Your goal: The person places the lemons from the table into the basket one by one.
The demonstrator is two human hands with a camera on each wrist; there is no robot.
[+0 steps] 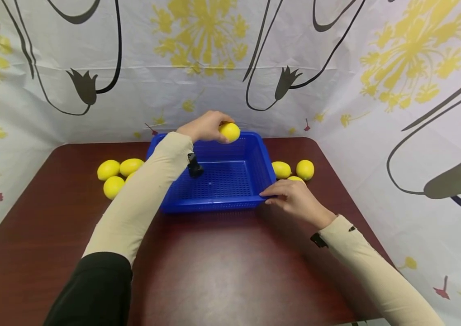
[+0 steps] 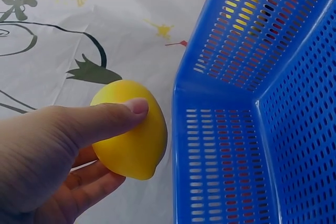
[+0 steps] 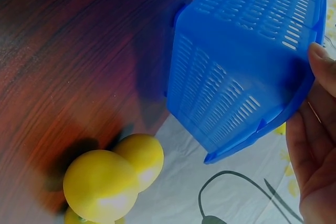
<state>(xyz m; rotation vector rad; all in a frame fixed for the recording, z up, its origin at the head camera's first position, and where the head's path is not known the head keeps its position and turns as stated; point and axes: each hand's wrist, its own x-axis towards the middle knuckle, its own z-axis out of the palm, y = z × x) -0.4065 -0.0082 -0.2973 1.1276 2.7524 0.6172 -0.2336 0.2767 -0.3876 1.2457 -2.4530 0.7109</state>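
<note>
My left hand [image 1: 206, 127] grips a yellow lemon [image 1: 230, 132] over the back rim of a blue plastic basket [image 1: 210, 206]. In the left wrist view the thumb lies across the lemon [image 2: 131, 150], with fingers curled behind it, and the basket's perforated wall [image 2: 220, 156] stands beside it. My right hand [image 1: 297, 199] pinches the basket's front right corner. The right wrist view shows the thumb on one side of the rim and the fingers [image 3: 302, 150] on the other. In the head view the inside of the basket shows a bare mesh floor [image 1: 222, 179].
Several lemons [image 1: 108, 170] lie left of the basket, partly behind my left sleeve [image 1: 144, 190]. To its right sit three more lemons [image 1: 305, 170], one partly hidden by my right hand. A patterned sheet [image 1: 222, 99] hangs behind the dark red table [image 1: 214, 262].
</note>
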